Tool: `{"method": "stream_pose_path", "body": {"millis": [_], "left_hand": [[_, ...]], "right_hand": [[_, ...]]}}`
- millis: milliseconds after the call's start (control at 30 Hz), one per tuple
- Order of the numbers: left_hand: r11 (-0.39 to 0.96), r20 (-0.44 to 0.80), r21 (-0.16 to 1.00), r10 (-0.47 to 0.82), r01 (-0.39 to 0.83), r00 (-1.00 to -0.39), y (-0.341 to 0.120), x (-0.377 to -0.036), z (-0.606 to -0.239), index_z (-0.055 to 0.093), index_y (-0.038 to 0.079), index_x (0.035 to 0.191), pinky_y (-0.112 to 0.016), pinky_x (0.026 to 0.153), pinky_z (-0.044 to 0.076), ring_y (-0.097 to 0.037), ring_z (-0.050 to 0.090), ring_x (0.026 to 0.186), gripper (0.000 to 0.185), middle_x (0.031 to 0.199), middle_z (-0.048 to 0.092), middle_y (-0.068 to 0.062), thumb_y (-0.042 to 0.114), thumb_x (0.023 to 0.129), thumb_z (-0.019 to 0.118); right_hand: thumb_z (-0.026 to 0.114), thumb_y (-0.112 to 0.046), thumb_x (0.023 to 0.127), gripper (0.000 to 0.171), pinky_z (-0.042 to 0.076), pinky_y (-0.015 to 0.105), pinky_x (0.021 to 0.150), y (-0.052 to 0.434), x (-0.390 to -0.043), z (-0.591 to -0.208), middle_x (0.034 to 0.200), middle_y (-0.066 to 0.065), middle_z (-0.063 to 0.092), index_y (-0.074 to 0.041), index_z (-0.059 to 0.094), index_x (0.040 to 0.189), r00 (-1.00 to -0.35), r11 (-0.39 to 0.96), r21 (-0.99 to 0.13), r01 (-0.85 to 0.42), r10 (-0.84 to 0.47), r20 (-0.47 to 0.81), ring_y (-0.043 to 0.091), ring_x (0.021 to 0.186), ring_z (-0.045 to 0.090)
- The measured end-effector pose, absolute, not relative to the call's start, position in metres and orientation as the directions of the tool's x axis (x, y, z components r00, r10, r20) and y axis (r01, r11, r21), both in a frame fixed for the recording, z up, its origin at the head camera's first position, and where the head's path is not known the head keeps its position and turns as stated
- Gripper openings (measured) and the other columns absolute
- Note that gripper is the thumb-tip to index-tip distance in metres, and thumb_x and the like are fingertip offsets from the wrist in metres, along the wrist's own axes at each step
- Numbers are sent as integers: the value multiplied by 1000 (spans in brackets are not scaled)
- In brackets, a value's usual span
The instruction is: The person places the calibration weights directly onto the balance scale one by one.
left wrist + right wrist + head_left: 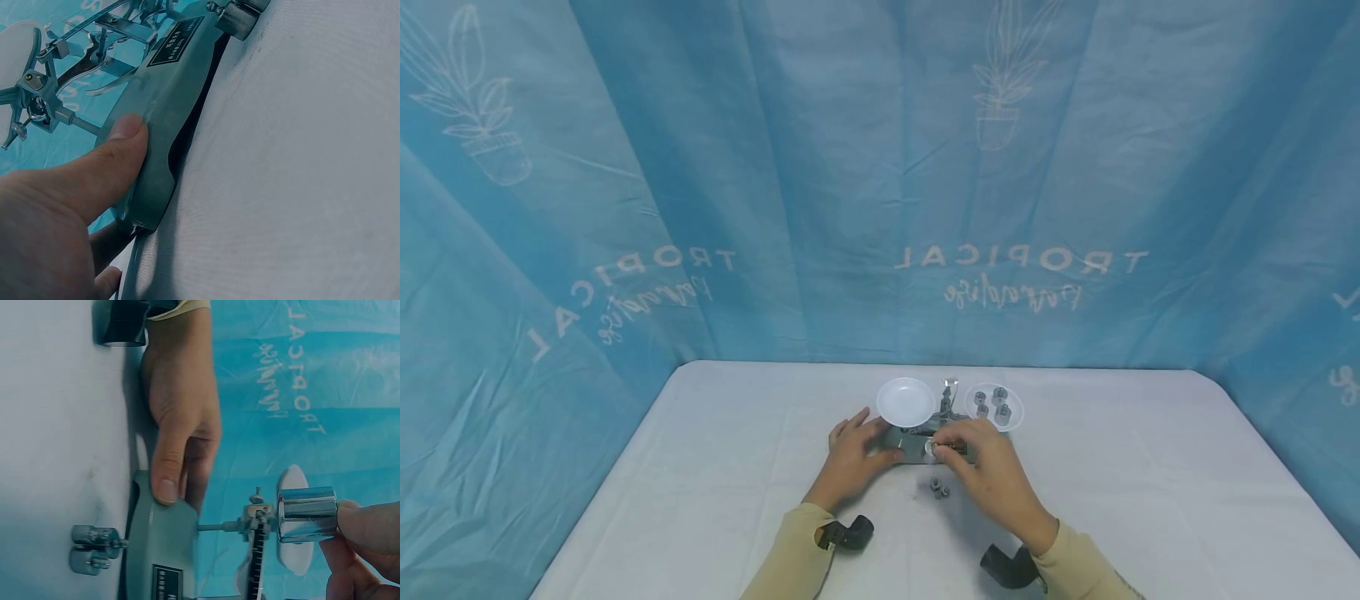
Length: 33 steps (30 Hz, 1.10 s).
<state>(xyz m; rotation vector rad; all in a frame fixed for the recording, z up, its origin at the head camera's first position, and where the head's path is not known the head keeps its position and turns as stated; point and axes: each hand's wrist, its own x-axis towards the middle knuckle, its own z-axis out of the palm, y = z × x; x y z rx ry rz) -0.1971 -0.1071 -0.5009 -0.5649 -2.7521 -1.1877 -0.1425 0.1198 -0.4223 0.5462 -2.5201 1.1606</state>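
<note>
A balance scale with a grey-green base (pixel 164 106) stands on the white table, seen in all three views. My left hand (pixel 850 457) grips the left end of the base, its thumb (pixel 128 140) lying on the front face. My right hand (pixel 992 475) pinches a shiny metal cylinder weight (pixel 307 514) between thumb and fingers, held above the table in front of the scale. The left white pan (pixel 906 402) bears nothing visible. On the right white pan (pixel 1018 410) stand several metal weights (pixel 1002 413).
A few small knobbed weights (pixel 939 488) sit on the table just in front of the base. The scale's beam (pixel 256 556) and thin metal parts rise behind the base. Blue printed cloth (pixel 850 183) hangs behind the white table (pixel 737 467).
</note>
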Motion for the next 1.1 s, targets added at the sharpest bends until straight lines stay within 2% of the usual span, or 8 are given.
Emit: {"method": "stream_pose_path", "body": {"millis": [133,400,633,867,1100], "left_hand": [[635,244,671,300,384,-922,-107,-197,-503,62,10,136,-66,115,17,-41,36,143,58,140,61,-8,39,88,76],[638,204,685,294,351,-934,-107,-197,-501,61,14,139,-64,118,12,-38,33,146,59,144,58,-5,41,88,75],[641,215,673,306,368,-928,-108,-198,-503,60,12,139,-66,116,14,-40,34,145,61,143,59,-6,43,88,75],[641,214,674,305,366,-928,-108,-197,-501,60,15,140,-65,117,14,-39,33,145,61,144,58,-4,44,88,74],[633,226,675,312,379,-923,-108,-198,-501,60,13,140,-66,116,15,-40,34,145,61,143,58,-5,43,89,74]], "right_hand": [[79,-11,87,14,53,33,76,121,-144,-418,94,-16,69,-21,73,95,-855,593,-634,-497,-207,476,7,89,60],[77,-10,88,13,54,33,76,122,-146,-409,97,-14,69,-19,74,97,-839,577,-634,-515,-190,509,6,89,59],[76,-8,90,14,55,43,76,121,-148,-403,98,-9,70,-17,74,100,-810,577,-605,-548,-187,555,12,90,61],[76,-11,90,13,52,37,74,118,-153,-397,97,-9,70,-17,74,101,-799,595,-583,-553,-181,573,10,88,59],[75,-10,90,11,50,38,75,114,-160,-394,99,-7,71,-17,73,99,-768,586,-554,-591,-200,608,14,88,58]]}}
